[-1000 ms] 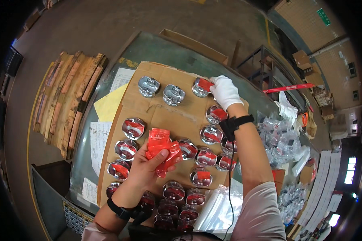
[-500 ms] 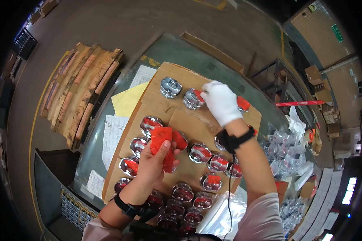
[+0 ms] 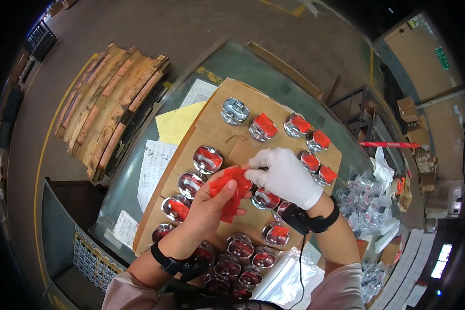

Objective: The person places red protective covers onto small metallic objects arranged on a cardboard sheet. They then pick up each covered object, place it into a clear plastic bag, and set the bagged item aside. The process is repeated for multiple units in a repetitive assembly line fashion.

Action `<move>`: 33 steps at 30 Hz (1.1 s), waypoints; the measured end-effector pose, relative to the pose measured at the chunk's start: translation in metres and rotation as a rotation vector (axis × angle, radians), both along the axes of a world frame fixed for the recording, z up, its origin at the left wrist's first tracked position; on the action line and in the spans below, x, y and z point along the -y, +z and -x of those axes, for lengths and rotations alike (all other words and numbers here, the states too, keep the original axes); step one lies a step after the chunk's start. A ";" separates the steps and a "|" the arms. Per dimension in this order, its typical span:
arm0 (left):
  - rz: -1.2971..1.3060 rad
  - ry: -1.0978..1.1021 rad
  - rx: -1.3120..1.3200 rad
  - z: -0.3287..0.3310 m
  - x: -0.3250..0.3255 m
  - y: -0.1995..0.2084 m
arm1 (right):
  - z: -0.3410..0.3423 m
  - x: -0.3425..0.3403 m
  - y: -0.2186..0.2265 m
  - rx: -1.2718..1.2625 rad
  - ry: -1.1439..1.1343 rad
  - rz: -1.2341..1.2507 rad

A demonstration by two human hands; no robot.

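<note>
My bare left hand (image 3: 205, 207) is closed around a bunch of thin red sheets (image 3: 227, 192), the thumb pressed on top. My white-gloved right hand (image 3: 290, 178) has its fingertips pinched on the upper edge of those sheets. Below and around both hands, shiny metal pistons (image 3: 208, 159) stand on a sheet of brown cardboard (image 3: 238, 151). A red patch lies on the crown of many of them, such as the far-row piston (image 3: 263, 127). The piston at the far left corner (image 3: 235, 111) shows bare metal. My right hand partly hides a few pistons beneath it.
Papers (image 3: 155, 168) and a yellow sheet (image 3: 180, 123) lie left of the cardboard on the green table. Clear plastic bags (image 3: 281, 281) lie near me; bagged parts (image 3: 366, 199) are heaped at the right. A wooden pallet (image 3: 108, 108) and a grey bin (image 3: 62, 227) stand at the left.
My right hand has come back from the far row to the red sheets in my left hand. A red patch now lies on the far-row piston it was at.
</note>
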State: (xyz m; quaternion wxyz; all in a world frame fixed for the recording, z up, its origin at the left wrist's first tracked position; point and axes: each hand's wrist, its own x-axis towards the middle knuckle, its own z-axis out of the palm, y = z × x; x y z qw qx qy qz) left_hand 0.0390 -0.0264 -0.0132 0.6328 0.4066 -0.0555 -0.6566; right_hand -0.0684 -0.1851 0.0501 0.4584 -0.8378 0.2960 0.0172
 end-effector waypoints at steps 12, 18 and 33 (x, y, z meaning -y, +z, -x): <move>-0.158 0.144 -0.035 -0.020 -0.030 0.012 | -0.096 0.097 -0.040 0.038 -0.034 0.780; -0.168 0.146 0.003 -0.028 -0.074 0.041 | -0.142 0.084 -0.070 -0.313 0.115 0.845; -0.241 -0.728 0.079 0.106 -0.146 0.044 | 0.416 -0.194 0.139 0.726 -1.194 0.035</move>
